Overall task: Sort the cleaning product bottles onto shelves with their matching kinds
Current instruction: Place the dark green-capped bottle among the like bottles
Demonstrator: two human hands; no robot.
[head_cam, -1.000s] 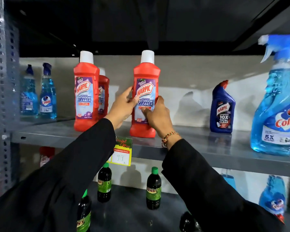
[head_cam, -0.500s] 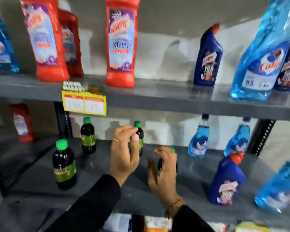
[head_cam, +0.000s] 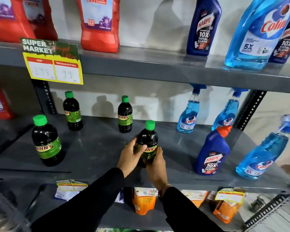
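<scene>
Both hands (head_cam: 141, 158) grip dark bottle (head_cam: 148, 139) — middle shelf (head_cam: 97, 148).

Both black-sleeved arms reach forward, close together. The left hand (head_cam: 130, 157) and right hand (head_cam: 156, 166) curl inward, fingers wrapped, clasping something between them.

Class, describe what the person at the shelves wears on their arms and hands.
Both arms are covered by long black sleeves reaching the wrists. The right wrist carries a thin gold-coloured beaded bracelet. The left hand and right hand are bare, without gloves.
</scene>
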